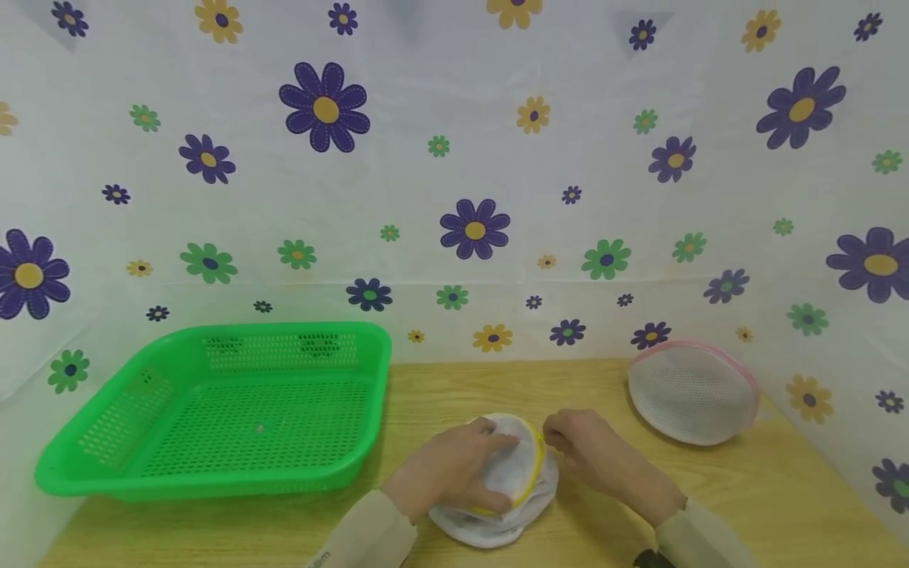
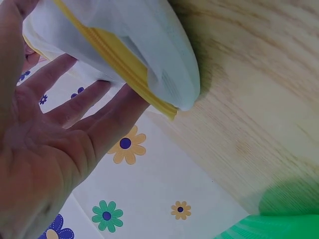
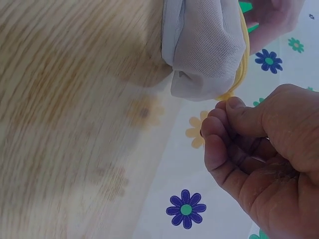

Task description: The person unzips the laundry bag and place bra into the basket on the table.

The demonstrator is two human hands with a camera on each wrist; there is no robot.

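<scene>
Apparently working a rounded white mesh bag's (image 3: 212,45) curved yellow zipper (image 3: 246,55)
Left hand (image 1: 458,465) holds the bag; right hand (image 1: 592,450) pinches the zipper's end; sliding likely needs tension.

Head view looks forward and down; wrist views, close in, share the bag (image 3: 207,55).

Fine mesh, glossy plastic and grained wood
Thin, matt mesh cloth, softly creased, for the white bag (image 3: 206,47) toward the table's front edge; smoother tape for its yellow zip (image 2: 117,60). Similar matt mesh, less creased, for the pink-edged bag (image 1: 689,396) near the back right corner. Smooth, shiny, perforated plastic for the basket (image 1: 234,480) toward the left edge. Slight sheen over the wood grain of the table (image 1: 781,505). Thin, smooth printed sheeting (image 1: 419,189) beyond the back edge.
</scene>
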